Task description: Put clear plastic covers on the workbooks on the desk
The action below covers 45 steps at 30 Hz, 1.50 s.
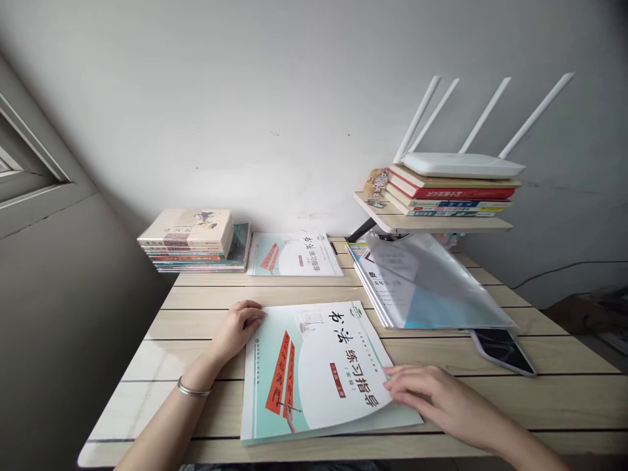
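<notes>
From the head camera, you sit at a slatted wooden table, your two hands set well apart on either side of a green-and-white workbook lying flat near the front edge, its cover marked with two red banners and black Chinese characters. Your left hand, a silvery bangle at the wrist, rests at the book's upper left corner with fingers curled; whether they grip the pages cannot be told. Your right hand reaches in from the other side, fingertips touching the right edge, where the cover bows slightly above the pages beneath; how firmly the fingers close there cannot be told either.

Beyond the workbook, near the wall, lies a second workbook with a similar cover, just beside a stack of books at the far left corner of the table. To your right, a clear plastic folder lies over printed booklets, and a dark-screened phone lies partly under its near edge. Above the folder's far end, a small raised shelf bears a pile of books topped by a white router, its four antennas slanting upward.
</notes>
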Each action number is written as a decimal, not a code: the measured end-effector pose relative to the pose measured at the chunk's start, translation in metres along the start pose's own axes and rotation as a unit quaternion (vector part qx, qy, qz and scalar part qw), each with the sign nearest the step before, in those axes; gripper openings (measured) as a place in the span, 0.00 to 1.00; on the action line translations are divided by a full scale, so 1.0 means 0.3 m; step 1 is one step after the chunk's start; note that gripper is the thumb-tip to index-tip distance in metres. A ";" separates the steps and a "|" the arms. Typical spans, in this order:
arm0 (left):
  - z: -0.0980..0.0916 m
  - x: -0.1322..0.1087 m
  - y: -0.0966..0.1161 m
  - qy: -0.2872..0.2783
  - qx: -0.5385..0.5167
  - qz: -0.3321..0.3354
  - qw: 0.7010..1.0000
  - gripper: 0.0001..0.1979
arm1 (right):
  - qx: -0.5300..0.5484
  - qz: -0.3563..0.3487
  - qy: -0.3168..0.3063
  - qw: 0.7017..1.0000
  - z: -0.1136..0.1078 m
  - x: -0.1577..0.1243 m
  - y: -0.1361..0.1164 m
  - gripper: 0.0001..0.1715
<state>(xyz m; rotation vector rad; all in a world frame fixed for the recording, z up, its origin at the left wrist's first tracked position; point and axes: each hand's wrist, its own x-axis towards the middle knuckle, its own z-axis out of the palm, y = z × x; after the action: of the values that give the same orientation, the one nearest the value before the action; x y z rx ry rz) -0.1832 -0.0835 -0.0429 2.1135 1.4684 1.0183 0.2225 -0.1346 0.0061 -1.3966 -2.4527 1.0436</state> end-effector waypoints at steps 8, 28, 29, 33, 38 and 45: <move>-0.068 -0.018 0.065 -0.007 -0.131 -0.043 0.990 0.17 | 0.063 0.031 0.271 0.960 -0.080 0.106 0.037 0.24; -0.003 -0.016 0.089 0.029 -0.091 -0.252 0.963 0.20 | 0.277 0.115 0.370 0.879 -0.020 0.376 0.096 0.23; -0.002 -0.012 0.091 0.040 -0.063 -0.252 0.965 0.19 | 0.235 0.114 0.378 0.888 -0.028 0.401 0.098 0.22; -0.013 0.023 0.094 0.108 -0.032 -0.248 0.962 0.12 | 0.079 0.138 0.392 0.906 -0.070 0.503 0.089 0.18; -0.040 0.126 0.059 0.200 -0.128 -0.346 0.908 0.16 | -0.015 0.132 0.448 0.884 -0.085 0.585 0.092 0.14; -0.022 0.217 0.031 0.198 -0.219 -0.397 0.869 0.20 | 0.020 0.121 0.421 0.899 -0.048 0.596 0.139 0.18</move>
<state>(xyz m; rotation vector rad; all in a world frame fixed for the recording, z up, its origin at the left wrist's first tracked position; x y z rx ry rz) -0.1693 -0.0281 -0.0096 0.8558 1.8222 1.2929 0.1576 0.0292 -0.0471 -1.6906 -1.6440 0.3608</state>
